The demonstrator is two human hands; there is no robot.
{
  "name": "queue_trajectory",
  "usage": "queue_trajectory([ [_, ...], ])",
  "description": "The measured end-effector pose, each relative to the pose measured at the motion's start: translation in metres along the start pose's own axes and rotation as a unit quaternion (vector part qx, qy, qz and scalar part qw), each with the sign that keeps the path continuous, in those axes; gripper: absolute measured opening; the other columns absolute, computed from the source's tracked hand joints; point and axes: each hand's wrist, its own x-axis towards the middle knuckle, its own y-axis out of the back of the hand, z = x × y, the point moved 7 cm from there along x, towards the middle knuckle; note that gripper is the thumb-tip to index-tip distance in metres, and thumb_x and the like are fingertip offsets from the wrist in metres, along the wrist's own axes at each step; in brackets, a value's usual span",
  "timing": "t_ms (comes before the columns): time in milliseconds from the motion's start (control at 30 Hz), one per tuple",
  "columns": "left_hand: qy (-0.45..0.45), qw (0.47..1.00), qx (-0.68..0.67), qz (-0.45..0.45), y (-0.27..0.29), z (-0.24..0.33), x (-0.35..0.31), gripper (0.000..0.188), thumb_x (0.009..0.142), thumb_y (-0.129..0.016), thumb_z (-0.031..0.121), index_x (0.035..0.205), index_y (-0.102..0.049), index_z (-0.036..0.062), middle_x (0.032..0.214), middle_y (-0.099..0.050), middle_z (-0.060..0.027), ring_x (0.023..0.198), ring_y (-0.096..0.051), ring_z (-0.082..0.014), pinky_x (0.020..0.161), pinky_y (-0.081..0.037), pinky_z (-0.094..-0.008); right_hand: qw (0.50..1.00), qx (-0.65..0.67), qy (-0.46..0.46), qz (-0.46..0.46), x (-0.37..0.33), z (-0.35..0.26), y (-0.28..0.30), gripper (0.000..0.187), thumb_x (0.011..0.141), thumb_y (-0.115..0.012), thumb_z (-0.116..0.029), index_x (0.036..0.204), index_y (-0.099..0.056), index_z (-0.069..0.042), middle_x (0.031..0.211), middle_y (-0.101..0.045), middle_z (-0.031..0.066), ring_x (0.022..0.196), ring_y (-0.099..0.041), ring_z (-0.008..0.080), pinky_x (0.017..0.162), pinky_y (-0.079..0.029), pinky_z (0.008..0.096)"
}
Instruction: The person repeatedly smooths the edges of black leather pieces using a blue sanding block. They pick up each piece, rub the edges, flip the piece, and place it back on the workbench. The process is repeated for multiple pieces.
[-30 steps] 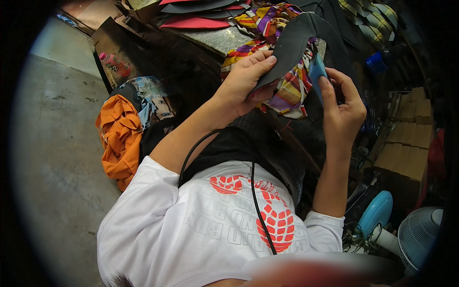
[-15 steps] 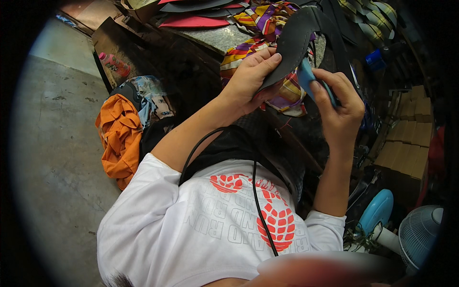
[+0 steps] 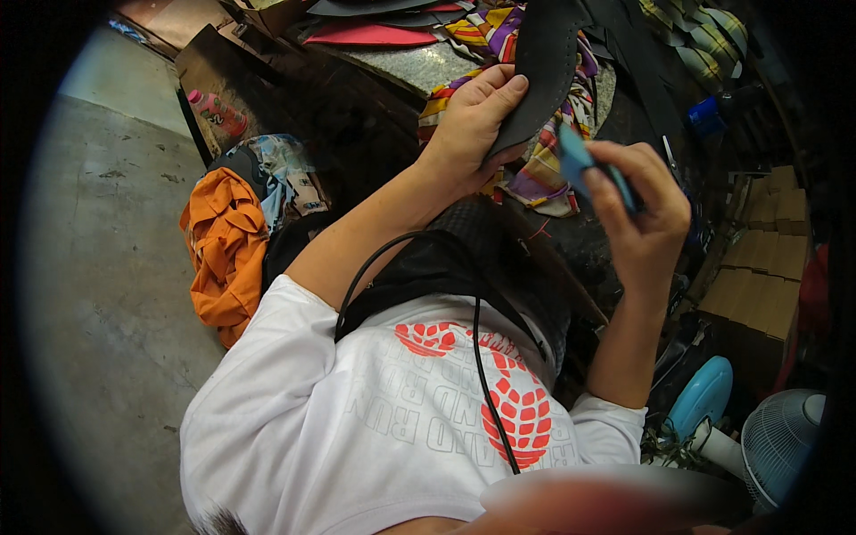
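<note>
My left hand is closed on the lower end of a curved black strip, its thumb lying on top. The strip looks like sheet leather or foam, and a row of small holes or stitches runs along it. To the right, my right hand pinches a flat blue piece between thumb and fingers; its exact kind I cannot make out. A gap separates the blue piece from the strip. Behind both lies a crumpled patterned cloth in purple, yellow and white.
Red and black sheets are stacked at the back. Orange cloth hangs on the left, near a pink bottle. Cardboard boxes, a blue round thing and a fan stand at right.
My right hand has drawn the blue piece away from the strip, slightly right and down. The black strip now stands more upright, its top beyond the picture edge.
</note>
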Motion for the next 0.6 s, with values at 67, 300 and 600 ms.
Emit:
queue_trajectory([
  [67,-0.004,1.0,0.005,-0.012,-0.003,0.001,0.0,0.019,0.105,-0.051,0.022,0.115,-0.055,0.0059,0.072,-0.058,-0.0017,0.041,-0.04,-0.0045,0.036,-0.029,-0.0177,0.999,-0.025,-0.011,0.046,0.003,0.004,0.008,0.017,0.084,-0.072,-0.004,0.101,-0.071,0.001,0.083,-0.066,0.0085,0.071,-0.063,0.0136,0.063,-0.049,0.0262],
  [300,-0.037,0.998,0.053,0.028,0.001,0.002,0.004,0.021,0.104,-0.052,0.022,0.118,-0.055,0.0058,0.077,-0.062,-0.0011,0.043,-0.044,-0.0038,0.037,-0.031,-0.0182,0.998,-0.054,0.019,0.003,-0.009,-0.006,-0.007,0.018,0.084,-0.071,-0.001,0.102,-0.072,-0.001,0.083,-0.065,0.0079,0.071,-0.062,0.0151,0.063,-0.047,0.0254],
  [600,-0.073,0.994,0.081,0.019,0.005,-0.002,0.009,0.023,0.104,-0.053,0.022,0.118,-0.055,0.0043,0.091,-0.067,-0.0032,0.061,-0.062,-0.0055,0.05,-0.051,-0.0196,0.997,-0.078,-0.002,0.031,-0.009,0.0,-0.002,0.018,0.082,-0.073,-0.004,0.1,-0.073,-0.006,0.081,-0.065,0.0106,0.068,-0.066,0.0223,0.061,-0.051,0.0305],
])
